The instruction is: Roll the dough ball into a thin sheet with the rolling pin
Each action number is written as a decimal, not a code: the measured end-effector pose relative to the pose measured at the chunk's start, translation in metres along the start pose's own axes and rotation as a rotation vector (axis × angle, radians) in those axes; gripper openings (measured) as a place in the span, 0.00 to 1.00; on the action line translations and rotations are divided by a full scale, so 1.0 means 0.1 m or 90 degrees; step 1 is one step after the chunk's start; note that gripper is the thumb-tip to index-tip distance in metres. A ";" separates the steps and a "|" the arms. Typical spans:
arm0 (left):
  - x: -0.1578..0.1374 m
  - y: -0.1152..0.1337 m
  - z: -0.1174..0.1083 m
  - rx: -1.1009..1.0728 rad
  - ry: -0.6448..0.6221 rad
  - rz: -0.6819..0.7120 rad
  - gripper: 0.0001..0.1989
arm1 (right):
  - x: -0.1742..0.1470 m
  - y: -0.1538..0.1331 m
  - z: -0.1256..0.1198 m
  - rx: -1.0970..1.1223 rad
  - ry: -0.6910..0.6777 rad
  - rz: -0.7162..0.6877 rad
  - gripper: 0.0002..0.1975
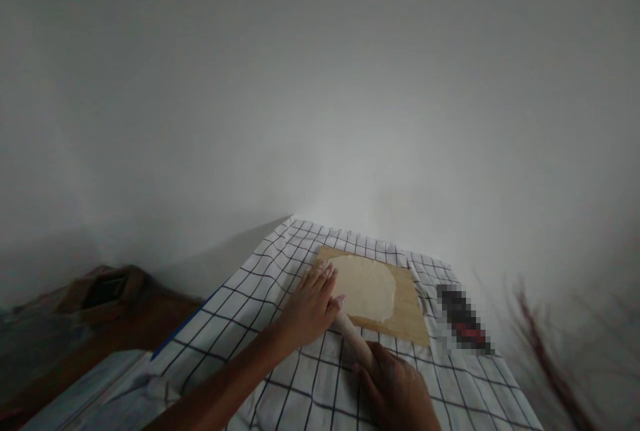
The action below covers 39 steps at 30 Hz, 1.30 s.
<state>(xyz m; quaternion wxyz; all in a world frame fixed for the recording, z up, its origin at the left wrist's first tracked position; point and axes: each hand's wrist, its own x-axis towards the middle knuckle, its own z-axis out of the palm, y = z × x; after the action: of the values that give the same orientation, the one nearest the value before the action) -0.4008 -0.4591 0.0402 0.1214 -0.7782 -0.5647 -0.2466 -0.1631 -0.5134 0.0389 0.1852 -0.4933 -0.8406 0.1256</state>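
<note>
A thin, pale sheet of rolled dough [367,288] lies on a wooden board [410,328]. My left hand [313,301] rests at the dough's left edge, palm down, its fingers stretched out and whitened at the tips. From beside its thumb a light wooden rolling pin [354,339] slants down toward me. My right hand [397,384] is wrapped around the near end of that pin. The pin's far end is hidden at my left hand, so whether the palm presses on it cannot be made out.
A white cloth with dark grid lines [295,381] covers the table. Right of the board sits a pixelated dark and red item [465,324]. Behind is a plain pale wall [320,98]. Thin brown twigs [540,344] rise at right; a brown box-like object [107,288] stands low at left.
</note>
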 end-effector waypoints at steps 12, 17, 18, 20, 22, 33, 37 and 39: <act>0.89 0.67 0.18 -0.047 -0.047 0.125 0.24 | 0.10 0.15 0.09 -0.007 0.210 0.143 0.21; 1.38 1.17 0.64 -0.098 -0.131 0.161 0.25 | 0.19 0.21 0.09 -0.082 0.253 0.186 0.25; 1.44 1.19 0.71 -0.099 -0.139 0.153 0.25 | 0.21 0.24 0.12 -0.092 0.243 0.199 0.24; 1.52 1.14 0.81 -0.099 -0.143 0.139 0.25 | 0.23 0.30 0.20 -0.104 0.222 0.214 0.22; 1.52 1.03 0.83 -0.099 -0.154 0.131 0.26 | 0.25 0.35 0.28 -0.111 0.198 0.198 0.22; 0.96 0.36 0.47 -0.048 -0.090 0.079 0.26 | 0.16 0.18 0.23 -0.042 0.160 0.010 0.25; 0.60 0.12 0.27 -0.010 -0.047 0.094 0.24 | 0.15 0.08 0.19 -0.027 0.119 -0.007 0.28; 0.43 0.01 0.22 0.002 -0.020 0.095 0.22 | 0.15 0.04 0.16 -0.013 0.115 -0.009 0.28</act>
<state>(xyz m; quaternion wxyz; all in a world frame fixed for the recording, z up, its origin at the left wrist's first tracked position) -0.3844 -0.4136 0.0441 0.1315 -0.8219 -0.5070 -0.2238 -0.1739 -0.4990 0.0258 0.2565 -0.4987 -0.8250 0.0708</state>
